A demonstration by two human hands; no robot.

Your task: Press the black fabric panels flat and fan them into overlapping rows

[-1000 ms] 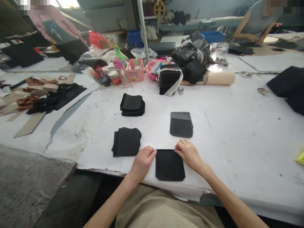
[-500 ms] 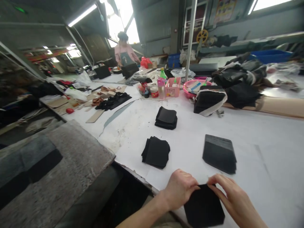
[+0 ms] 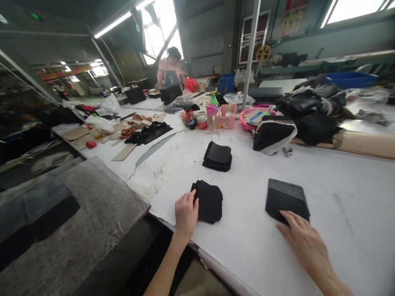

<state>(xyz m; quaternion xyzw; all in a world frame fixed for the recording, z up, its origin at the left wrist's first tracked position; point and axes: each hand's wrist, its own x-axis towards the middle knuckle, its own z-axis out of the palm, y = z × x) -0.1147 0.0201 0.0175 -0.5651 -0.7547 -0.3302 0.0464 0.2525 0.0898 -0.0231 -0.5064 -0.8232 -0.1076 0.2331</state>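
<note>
My left hand (image 3: 186,213) touches the left edge of a slightly uneven stack of black sheet pieces (image 3: 210,203), its fingers loosely curved and not visibly gripping a piece. At the near edge of another black stack (image 3: 285,199), with a greyish band across its far part, rests my right hand (image 3: 304,236). Its fingertips lie on that edge with the thumb apart. A third stack of black pieces (image 3: 217,155) sits farther back, away from both hands. The black pieces have cut corners.
The white-covered table (image 3: 247,255) ends at a near left edge, beside a grey, rough-topped surface (image 3: 101,205). Behind the stacks are a pink box (image 3: 226,117), a bottle (image 3: 212,117) and a black bundle (image 3: 274,133). A person (image 3: 170,70) stands at the far side.
The black piece held between both hands is no longer in them. My left hand has moved forward-left to the left stack; my right hand has moved forward to the right stack.
</note>
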